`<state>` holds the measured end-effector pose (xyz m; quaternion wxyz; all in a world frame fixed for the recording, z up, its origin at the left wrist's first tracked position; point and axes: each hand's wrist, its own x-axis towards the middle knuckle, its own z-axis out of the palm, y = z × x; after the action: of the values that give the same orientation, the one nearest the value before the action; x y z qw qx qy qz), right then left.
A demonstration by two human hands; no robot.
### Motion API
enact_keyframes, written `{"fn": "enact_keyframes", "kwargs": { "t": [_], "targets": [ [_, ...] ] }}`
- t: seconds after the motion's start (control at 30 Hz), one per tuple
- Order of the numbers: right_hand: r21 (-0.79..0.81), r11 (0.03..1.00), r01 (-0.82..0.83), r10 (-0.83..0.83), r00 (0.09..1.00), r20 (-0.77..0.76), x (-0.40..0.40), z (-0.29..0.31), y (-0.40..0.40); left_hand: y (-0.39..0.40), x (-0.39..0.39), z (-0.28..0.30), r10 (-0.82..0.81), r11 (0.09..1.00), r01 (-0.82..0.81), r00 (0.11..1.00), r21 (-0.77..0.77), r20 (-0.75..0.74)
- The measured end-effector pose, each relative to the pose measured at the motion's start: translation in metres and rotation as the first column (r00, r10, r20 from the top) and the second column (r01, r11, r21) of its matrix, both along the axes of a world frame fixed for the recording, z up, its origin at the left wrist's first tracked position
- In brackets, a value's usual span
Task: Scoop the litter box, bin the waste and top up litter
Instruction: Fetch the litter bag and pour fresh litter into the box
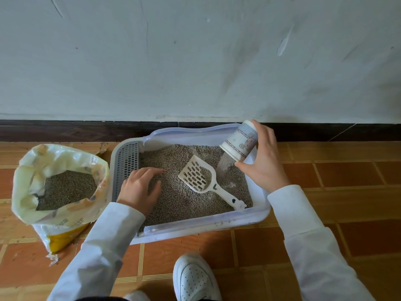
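Grey litter pours from a patterned paper cup (pixel 239 141), tipped mouth-down over the right end of the pale plastic litter box (pixel 195 229), which sits on the tiled floor against the wall. Her right hand (pixel 263 158) curls round the cup, while the left hand (pixel 140 185) rests fingers-spread on the granules beside the white slotted scoop (pixel 198 175). An open litter bag (pixel 58 185) stands just left.

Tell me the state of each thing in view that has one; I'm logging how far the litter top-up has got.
cup: tipped mouth-down over the box, litter pouring out
right hand: grips the cup
left hand: fingers spread on the litter in the box
litter box: holds litter, on the floor by the wall
scoop: lying in the box, held by neither hand
litter bag: open, upright, litter inside
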<state>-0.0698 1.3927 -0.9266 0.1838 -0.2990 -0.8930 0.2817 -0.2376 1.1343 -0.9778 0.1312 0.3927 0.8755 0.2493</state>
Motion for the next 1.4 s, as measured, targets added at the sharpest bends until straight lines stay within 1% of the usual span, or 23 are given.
{"fn": "enact_keyframes", "kwargs": {
  "t": [0.2, 0.3, 0.4, 0.47, 0.6, 0.67, 0.7, 0.77, 0.83, 0.93, 1.0, 1.07, 1.13, 1.17, 1.2, 1.27, 1.33, 1.4],
  "targets": [
    [0.068, 0.997, -0.047, 0.047, 0.999, -0.002, -0.016, 0.002, -0.012, -0.006, -0.003, 0.004, 0.015, 1.0, -0.015, 1.0, -0.027, -0.022],
    [0.053, 0.997, -0.048, 0.049, 0.999, -0.02, -0.025, 0.005, -0.018, -0.01, -0.005, 0.006, 0.038, 0.999, -0.039, 0.999, -0.029, -0.03],
    [-0.017, 0.999, -0.047, 0.046, 0.999, -0.024, -0.035, 0.006, -0.028, -0.016, -0.007, 0.009, 0.046, 0.999, -0.047, 0.998, -0.013, -0.048],
    [-0.086, 0.995, -0.052, 0.05, 0.998, -0.034, -0.042, 0.007, -0.036, -0.021, -0.008, 0.013, 0.063, 0.998, -0.063, 0.994, 0.002, -0.087],
    [-0.246, 0.965, -0.091, 0.077, 0.995, -0.066, -0.065, 0.007, -0.054, -0.035, -0.015, 0.019, 0.113, 0.986, -0.092, 0.981, 0.136, -0.155],
    [-0.301, 0.944, -0.132, 0.12, 0.991, -0.058, -0.083, 0.009, -0.068, -0.045, -0.02, 0.028, 0.183, 0.967, -0.143, 0.966, 0.212, -0.181],
    [-0.326, 0.932, -0.158, 0.148, 0.987, -0.056, -0.093, 0.012, -0.075, -0.051, -0.023, 0.034, 0.243, 0.95, -0.192, 0.95, 0.248, -0.196],
    [-0.374, 0.9, -0.225, 0.217, 0.974, -0.063, -0.113, 0.017, -0.092, -0.066, -0.031, 0.044, 0.395, 0.898, -0.325, 0.892, 0.297, -0.219],
    [-0.395, 0.867, -0.303, 0.296, 0.952, -0.082, -0.135, 0.021, -0.111, -0.087, -0.042, 0.049, 0.51, 0.851, -0.436, 0.821, 0.294, -0.258],
    [-0.371, 0.827, -0.423, 0.414, 0.904, -0.106, -0.168, 0.025, -0.144, -0.123, -0.06, 0.047, 0.588, 0.808, -0.544, 0.734, 0.225, -0.339],
    [-0.331, 0.802, -0.498, 0.494, 0.864, -0.102, -0.187, 0.026, -0.167, -0.144, -0.065, 0.044, 0.648, 0.756, -0.631, 0.683, 0.175, -0.336],
    [-0.277, 0.774, -0.569, 0.574, 0.816, -0.07, -0.202, 0.025, -0.189, -0.158, -0.065, 0.043, 0.721, 0.685, -0.711, 0.631, 0.159, -0.286],
    [-0.203, 0.743, -0.638, 0.649, 0.76, -0.01, -0.215, 0.023, -0.209, -0.166, -0.062, 0.043, 0.795, 0.602, -0.787, 0.577, 0.135, -0.187],
    [-0.157, 0.727, -0.668, 0.679, 0.733, 0.027, -0.22, 0.021, -0.218, -0.168, -0.06, 0.043, 0.82, 0.569, -0.816, 0.555, 0.099, -0.139],
    [-0.1, 0.711, -0.696, 0.702, 0.709, 0.065, -0.224, 0.019, -0.226, -0.169, -0.06, 0.042, 0.832, 0.551, -0.833, 0.545, 0.047, -0.105],
    [0.016, 0.673, -0.739, 0.732, 0.67, 0.122, -0.229, 0.016, -0.239, -0.17, -0.058, 0.039, 0.828, 0.556, -0.831, 0.555, -0.011, -0.08],
    [0.06, 0.635, -0.77, 0.755, 0.635, 0.164, -0.231, 0.011, -0.249, -0.17, -0.057, 0.038, 0.824, 0.564, -0.826, 0.561, 0.011, -0.077],
    [0.055, 0.605, -0.794, 0.77, 0.602, 0.211, -0.23, 0.004, -0.254, -0.171, -0.057, 0.035, 0.816, 0.576, -0.816, 0.572, 0.041, -0.078]
  ]
}}
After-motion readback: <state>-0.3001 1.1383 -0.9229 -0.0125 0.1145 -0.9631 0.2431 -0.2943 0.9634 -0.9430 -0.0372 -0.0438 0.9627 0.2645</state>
